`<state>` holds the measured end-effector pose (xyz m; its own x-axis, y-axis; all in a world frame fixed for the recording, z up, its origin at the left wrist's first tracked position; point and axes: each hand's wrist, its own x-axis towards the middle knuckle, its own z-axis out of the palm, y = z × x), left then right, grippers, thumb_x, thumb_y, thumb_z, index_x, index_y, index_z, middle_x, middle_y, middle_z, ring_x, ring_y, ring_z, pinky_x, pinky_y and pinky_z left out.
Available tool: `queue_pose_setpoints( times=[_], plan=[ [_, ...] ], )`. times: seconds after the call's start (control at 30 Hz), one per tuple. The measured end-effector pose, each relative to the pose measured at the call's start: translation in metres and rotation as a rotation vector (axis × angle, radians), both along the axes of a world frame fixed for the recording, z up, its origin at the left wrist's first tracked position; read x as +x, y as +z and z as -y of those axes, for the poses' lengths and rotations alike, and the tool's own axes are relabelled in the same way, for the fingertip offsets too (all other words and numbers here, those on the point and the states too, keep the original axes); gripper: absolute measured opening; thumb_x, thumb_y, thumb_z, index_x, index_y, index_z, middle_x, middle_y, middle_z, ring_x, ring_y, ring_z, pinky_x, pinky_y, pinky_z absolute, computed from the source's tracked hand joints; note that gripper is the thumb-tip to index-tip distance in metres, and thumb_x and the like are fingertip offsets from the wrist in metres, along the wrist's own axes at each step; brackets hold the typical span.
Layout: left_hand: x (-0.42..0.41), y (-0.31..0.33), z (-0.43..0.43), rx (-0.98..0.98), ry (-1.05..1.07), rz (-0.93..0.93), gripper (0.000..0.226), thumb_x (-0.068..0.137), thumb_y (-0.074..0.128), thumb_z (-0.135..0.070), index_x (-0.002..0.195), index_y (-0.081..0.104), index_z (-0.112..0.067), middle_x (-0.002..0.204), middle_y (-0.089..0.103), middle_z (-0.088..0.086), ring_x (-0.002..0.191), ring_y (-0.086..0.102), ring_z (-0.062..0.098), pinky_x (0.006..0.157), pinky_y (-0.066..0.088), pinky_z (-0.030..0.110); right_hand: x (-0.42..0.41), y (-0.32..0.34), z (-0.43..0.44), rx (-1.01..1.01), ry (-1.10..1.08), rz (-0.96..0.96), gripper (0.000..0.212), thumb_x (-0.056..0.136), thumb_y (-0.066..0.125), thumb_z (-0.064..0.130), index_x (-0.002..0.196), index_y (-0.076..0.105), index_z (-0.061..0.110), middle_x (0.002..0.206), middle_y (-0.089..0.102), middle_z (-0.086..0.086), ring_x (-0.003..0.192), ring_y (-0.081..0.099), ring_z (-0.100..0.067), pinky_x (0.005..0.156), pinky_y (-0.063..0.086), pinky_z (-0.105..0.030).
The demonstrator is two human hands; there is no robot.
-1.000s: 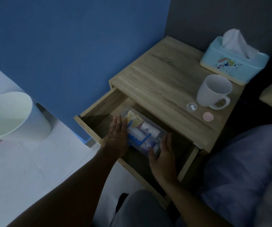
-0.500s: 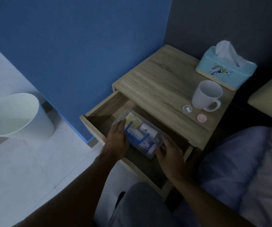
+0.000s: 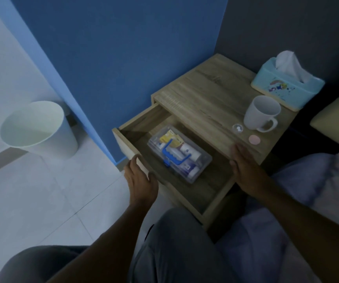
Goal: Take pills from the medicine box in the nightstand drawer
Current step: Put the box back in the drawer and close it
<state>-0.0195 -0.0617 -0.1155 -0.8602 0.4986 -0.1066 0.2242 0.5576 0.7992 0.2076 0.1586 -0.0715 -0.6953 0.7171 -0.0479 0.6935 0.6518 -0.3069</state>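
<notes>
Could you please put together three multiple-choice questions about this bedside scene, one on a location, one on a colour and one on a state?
1. Where does the medicine box lie?
A. on the nightstand top
B. inside the open drawer
C. on the floor

2. What colour is the handle on the medicine box?
A. red
B. white
C. blue

3. What is the left hand doing?
A. gripping the drawer's front panel
B. holding the mug
C. lifting the medicine box

Answers:
1 B, the box rests on the drawer floor.
2 C, the handle across its lid is blue.
3 A, its fingers wrap the front panel's corner, while the white mug stands untouched on top and the right hand holds nothing.
</notes>
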Motion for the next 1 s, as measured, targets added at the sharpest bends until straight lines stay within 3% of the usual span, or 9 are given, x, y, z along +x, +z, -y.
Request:
queue_pose_setpoints(
  times=[0.07, 0.17, 0.3, 0.5, 0.77, 1.0],
  plan=[
    [0.002, -0.007, 0.002, 0.052, -0.041, 0.116, 0.071, 0.095, 0.053, -0.037, 0.152, 0.011, -0.028, 0.161, 0.018, -0.002, 0.147, 0.021, 0.025, 0.115, 0.022, 0.043, 0.003, -0.003, -0.005, -0.004, 0.047, 0.050, 0.055, 0.103, 0.045, 0.016, 0.154, 0.027, 0.003, 0.163, 0.021, -0.019, 0.152, 0.020, -0.032, 0.125, 0.017, -0.043],
    [0.004, -0.010, 0.000, 0.158, -0.074, 0.322, 0.070, 0.097, 0.046, -0.043, 0.153, 0.004, -0.036, 0.162, 0.019, -0.007, 0.147, 0.024, 0.020, 0.109, 0.024, 0.032, 0.005, -0.007, -0.007, 0.048, 0.105, 0.067, 0.061, 0.099, 0.052, 0.006, 0.153, 0.025, 0.000, 0.162, 0.021, -0.023, 0.151, 0.019, -0.037, 0.124, 0.015, -0.043],
    [0.007, -0.011, -0.005, 0.208, -0.083, 0.502, 0.071, 0.099, 0.042, -0.038, 0.154, -0.003, -0.036, 0.160, 0.024, -0.004, 0.143, 0.031, 0.024, 0.111, 0.033, 0.043, 0.006, -0.006, -0.007, 0.058, 0.136, 0.057, 0.068, 0.093, 0.059, -0.002, 0.152, 0.025, -0.003, 0.161, 0.022, -0.024, 0.151, 0.019, -0.039, 0.124, 0.019, -0.049],
    [0.007, -0.013, -0.015, 0.238, -0.120, 0.564, 0.072, 0.099, 0.043, -0.038, 0.154, -0.004, -0.037, 0.159, 0.027, -0.003, 0.142, 0.034, 0.023, 0.113, 0.033, 0.047, 0.010, -0.005, -0.005, 0.126, 0.161, 0.046, 0.066, 0.091, 0.055, -0.001, 0.152, 0.030, -0.002, 0.160, 0.027, -0.022, 0.150, 0.025, -0.036, 0.120, 0.028, -0.053],
    [0.009, -0.013, -0.060, 0.252, -0.161, 0.560, 0.077, 0.098, 0.049, -0.034, 0.154, -0.004, -0.035, 0.154, 0.037, -0.001, 0.125, 0.047, 0.010, 0.094, 0.041, 0.027, 0.009, -0.015, -0.005, 0.096, 0.104, -0.032, 0.056, 0.100, 0.046, 0.009, 0.153, 0.030, 0.002, 0.163, 0.023, -0.017, 0.152, 0.021, -0.031, 0.122, 0.024, -0.051],
    [0.015, -0.011, -0.101, 0.279, -0.181, 0.559, 0.079, 0.099, 0.048, -0.034, 0.154, -0.009, -0.035, 0.156, 0.032, 0.000, 0.125, 0.042, 0.011, 0.105, 0.041, 0.041, 0.009, -0.021, -0.005, 0.037, 0.027, -0.085, 0.053, 0.105, 0.035, 0.020, 0.156, 0.026, 0.013, 0.166, 0.018, -0.005, 0.154, 0.014, -0.020, 0.124, 0.021, -0.048]
  ],
)
